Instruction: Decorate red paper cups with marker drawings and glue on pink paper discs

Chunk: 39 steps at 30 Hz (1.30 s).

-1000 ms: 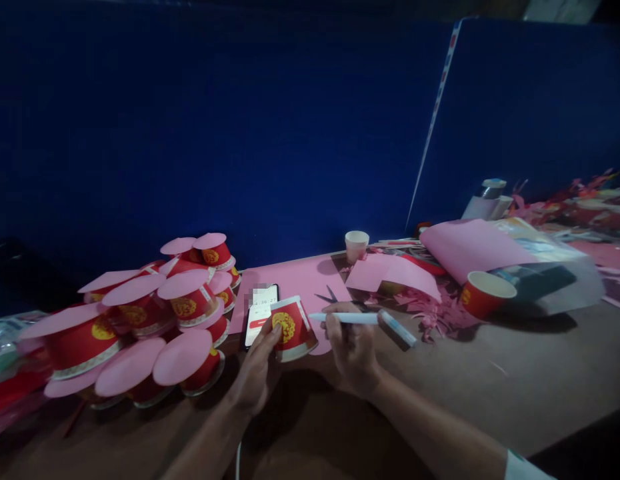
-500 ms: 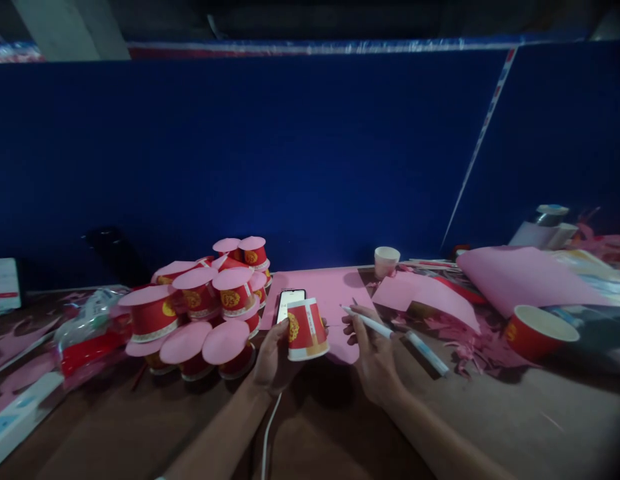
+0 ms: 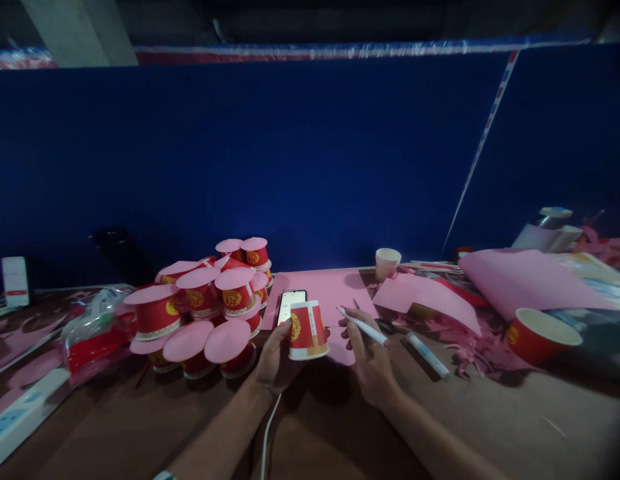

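Currently: left hand (image 3: pixel 275 357) is closed on a red cup (image 3: pixel 309 330), held upside down w/ the rim lowest. Thumb lies on the near wall, fingers wrap round the far side. Cup pos.: low over the near edge of a pink sheet (image 3: pixel 335 287), directly in front of a lit phone (image 3: pixel 291 305) lying on that sheet. Whether the rim touches the sheet: cannot tell.

Right hand (image 3: pixel 370 360) pinches a pen (image 3: pixel 364 327) btwn thumb and forefingers; remaining fingers spread loosely. Pen tip points toward the cup, near it but apart.

Handling, as judged:
- Cup is paper: light, thin-walled, prob. dents under a hard squeeze. Printed surface looks smooth, so some slip is likely.
- Best hold is at the rolled rim or the base ring, the stiffest parts; mid-wall only w/ light pressure.
- Pen is stiff and light; no concern.

Surroundings: a cup pile (image 3: pixel 205 307), each cup inverted w/ a pink disc on top, stands just left of the phone. A white cup (image 3: pixel 387 262) sits at the back of the table (image 3: pixel 490 427). An open cup (image 3: pixel 540 337) stands upright, well apart at right, beside pink scraps (image 3: pixel 465 350). A white cable (image 3: pixel 267 433) runs under the left wrist. A blue partition (image 3: pixel 290 167) closes the rear.
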### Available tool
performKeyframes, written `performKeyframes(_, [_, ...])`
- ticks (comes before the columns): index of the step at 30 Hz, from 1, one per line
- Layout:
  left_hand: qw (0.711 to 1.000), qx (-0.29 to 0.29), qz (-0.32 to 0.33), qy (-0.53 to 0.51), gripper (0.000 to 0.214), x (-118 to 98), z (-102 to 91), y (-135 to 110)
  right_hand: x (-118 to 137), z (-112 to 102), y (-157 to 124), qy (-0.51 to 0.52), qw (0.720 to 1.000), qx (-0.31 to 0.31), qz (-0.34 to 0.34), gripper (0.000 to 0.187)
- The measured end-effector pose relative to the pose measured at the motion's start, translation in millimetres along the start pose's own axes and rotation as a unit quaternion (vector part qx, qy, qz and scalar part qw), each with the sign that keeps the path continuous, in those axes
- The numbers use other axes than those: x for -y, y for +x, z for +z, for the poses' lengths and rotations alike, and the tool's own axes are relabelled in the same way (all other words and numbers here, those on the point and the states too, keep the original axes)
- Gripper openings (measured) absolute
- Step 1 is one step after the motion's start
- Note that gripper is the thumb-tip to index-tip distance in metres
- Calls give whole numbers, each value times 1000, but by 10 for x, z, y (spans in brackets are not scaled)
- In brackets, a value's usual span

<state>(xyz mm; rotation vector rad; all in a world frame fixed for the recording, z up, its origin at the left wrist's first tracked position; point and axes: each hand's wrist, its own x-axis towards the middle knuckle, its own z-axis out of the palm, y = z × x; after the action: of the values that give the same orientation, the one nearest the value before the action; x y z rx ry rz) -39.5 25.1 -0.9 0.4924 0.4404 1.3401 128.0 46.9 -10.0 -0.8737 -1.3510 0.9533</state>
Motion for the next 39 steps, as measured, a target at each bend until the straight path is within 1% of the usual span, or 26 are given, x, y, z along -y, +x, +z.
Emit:
performKeyframes(4, [1000,0,-5,-13,37,-1,-9,-9,-11,3,-5,53,998,12,20,28])
performKeyframes(9, [999,-19,-23,-20,40,-10,5,-22,-6,9,16,99,994,-9,50,31])
performKeyframes(11, [999,-15,-30,-21,42,-15,9,-22,-3,9,17,98,994,-9,49,31])
performKeyframes(13, [999,1,-30,-25,43,-22,5,-18,0,6,8,88,995,-3,45,30])
performKeyframes(17, [998,33,-39,-35,47,-39,-14,-13,-9,-4,-17,46,998,0,32,27])
performKeyframes(22, [996,48,-56,-49,51,-57,-4,-26,-46,-12,-12,-44,999,-8,-16,25])
performKeyframes(26, [994,43,-80,-63,54,-61,12,-48,-53,-10,-8,-102,990,8,-93,18])
performKeyframes(29, [994,31,-83,-64,52,-59,9,-63,-47,-8,-19,-130,980,24,-146,19])
performKeyframes(34, [993,26,-91,-66,53,-50,-26,-60,-27,-3,-39,-157,972,59,-162,23])
performKeyframes(39, [993,26,-93,-75,52,-70,-42,-38,-1,-3,-27,-159,971,65,-164,24])
